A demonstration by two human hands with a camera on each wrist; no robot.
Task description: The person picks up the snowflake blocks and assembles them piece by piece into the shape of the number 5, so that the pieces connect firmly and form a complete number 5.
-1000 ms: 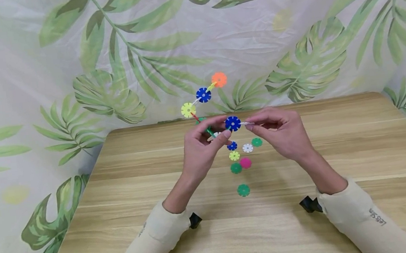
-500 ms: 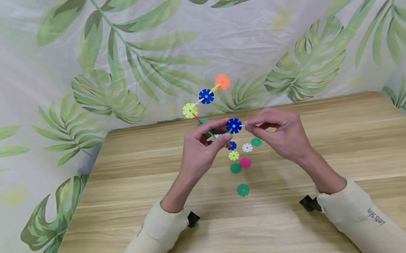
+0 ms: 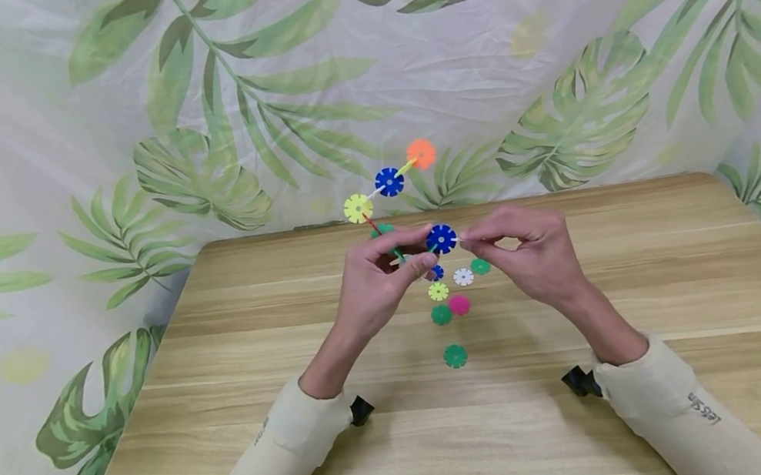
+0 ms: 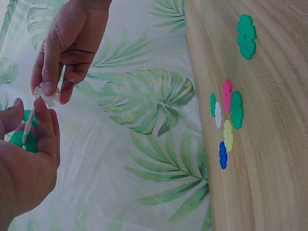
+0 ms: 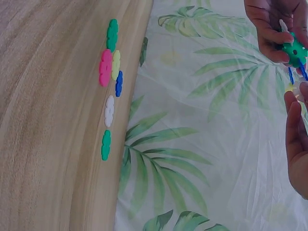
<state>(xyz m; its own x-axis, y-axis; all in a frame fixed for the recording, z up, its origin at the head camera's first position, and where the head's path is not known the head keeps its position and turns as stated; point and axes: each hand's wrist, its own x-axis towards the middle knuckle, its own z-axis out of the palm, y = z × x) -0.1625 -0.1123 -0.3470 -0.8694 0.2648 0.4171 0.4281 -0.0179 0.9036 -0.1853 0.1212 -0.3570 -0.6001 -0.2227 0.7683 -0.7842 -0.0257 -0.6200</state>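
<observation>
My left hand [image 3: 375, 284] holds a chain of notched plastic snowflake discs above the table. Its loose end rises up and back, with an orange disc [image 3: 421, 154], a blue disc [image 3: 389, 181] and a yellow disc [image 3: 358, 208]. Another blue disc [image 3: 441, 239] stands at my left fingertips, facing the camera. A white disc [image 4: 50, 96], edge-on in the head view, is pinched by my right hand [image 3: 528, 253] right at the blue disc's right rim. In the right wrist view a green disc [image 5: 294, 50] of the chain shows by the left fingers. Fingers hide part of the chain.
Loose discs lie on the wooden table [image 3: 300, 401] below the hands: a blue disc [image 3: 437, 272], a yellow disc [image 3: 438, 292], a white disc [image 3: 463, 277], a pink disc [image 3: 459, 305] and several green discs [image 3: 455, 356]. A leaf-print cloth [image 3: 308, 82] hangs behind the table.
Both hands stay nearly in place. The near blue disc has shifted slightly right and down, closer to the right fingertips, so less of the white disc shows. The chain's far end has drifted slightly right.
</observation>
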